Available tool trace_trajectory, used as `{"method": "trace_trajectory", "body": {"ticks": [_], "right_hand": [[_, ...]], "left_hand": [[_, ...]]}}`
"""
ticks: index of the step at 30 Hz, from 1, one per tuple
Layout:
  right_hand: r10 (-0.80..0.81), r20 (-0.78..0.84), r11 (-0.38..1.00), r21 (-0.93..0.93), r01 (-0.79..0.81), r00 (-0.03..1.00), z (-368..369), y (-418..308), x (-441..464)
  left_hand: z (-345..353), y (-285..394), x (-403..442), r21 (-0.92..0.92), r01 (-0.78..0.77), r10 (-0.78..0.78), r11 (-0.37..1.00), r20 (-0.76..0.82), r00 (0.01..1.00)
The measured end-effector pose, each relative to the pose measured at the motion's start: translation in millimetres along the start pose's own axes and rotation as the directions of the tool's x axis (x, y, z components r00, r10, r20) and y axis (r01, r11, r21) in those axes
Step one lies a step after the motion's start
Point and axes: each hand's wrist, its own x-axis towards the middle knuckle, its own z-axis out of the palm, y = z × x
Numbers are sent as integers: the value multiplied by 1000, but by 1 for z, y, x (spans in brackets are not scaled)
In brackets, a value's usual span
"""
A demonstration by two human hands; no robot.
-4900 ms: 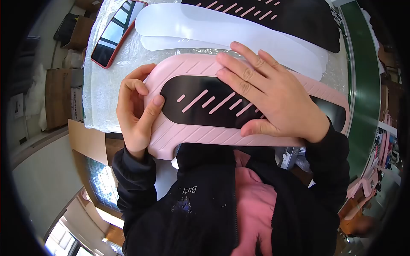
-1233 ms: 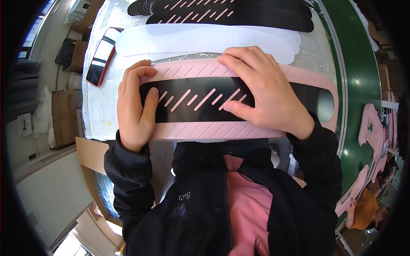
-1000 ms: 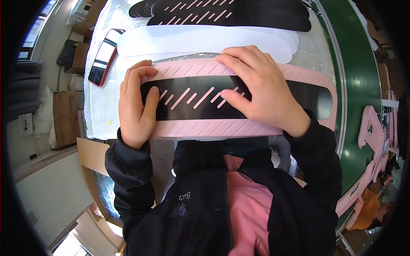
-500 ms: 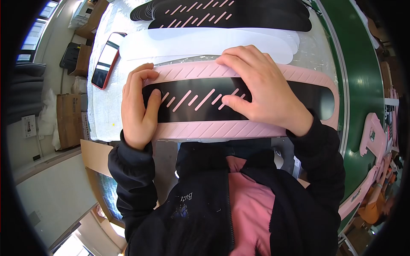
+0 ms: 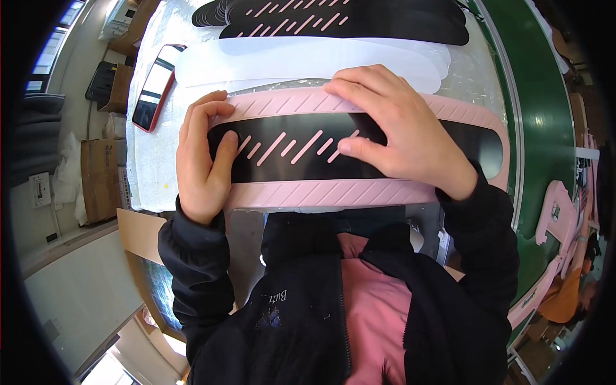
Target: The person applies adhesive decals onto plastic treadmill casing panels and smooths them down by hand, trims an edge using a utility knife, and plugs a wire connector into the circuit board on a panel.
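A long pink panel [image 5: 333, 193] with grooved edges lies across the near side of the table. Set in its middle is a black strip [image 5: 301, 168] with slanted pink bars. My left hand [image 5: 206, 157] grips the panel's left end, thumb on the black strip and fingers over the far edge. My right hand [image 5: 407, 135] rests right of the middle, its fingertips on the far pink edge and its thumb on the black strip near the bars. The panel's left end is partly hidden by my left hand.
Beyond the panel lie white sheets [image 5: 308, 63] and a stack of black strips [image 5: 398, 24]. A phone [image 5: 154, 90] is at the table's left. Cardboard boxes [image 5: 99, 179] stand further left. Past the green surface [image 5: 539, 122] on the right are pink parts [image 5: 557, 221] and another person [image 5: 561, 298].
Since the earliest frame, the pink panel has come level and my left hand has shifted along its end. Lately my right hand has moved slightly right. The person at the right has moved.
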Motion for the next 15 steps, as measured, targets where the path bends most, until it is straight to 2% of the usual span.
{"method": "trace_trajectory", "body": {"ticks": [5, 8, 12, 15], "right_hand": [[53, -6, 996, -77, -54, 999, 7, -2, -3], [-41, 27, 995, -85, 43, 999, -4, -6, -2], [-25, 44, 995, -97, 29, 999, -7, -8, -2], [-17, 72, 999, -29, 19, 997, 1, 7, -3]], "left_hand": [[-3, 1, 1, -6, 42, -41, 999, 61, 997], [-3, 0, 1, -12, 47, -46, 999, 62, 997], [-3, 0, 3, -40, 57, -54, 998, 68, 996], [0, 0, 3, -37, 10, -10, 999, 13, 1000]]}}
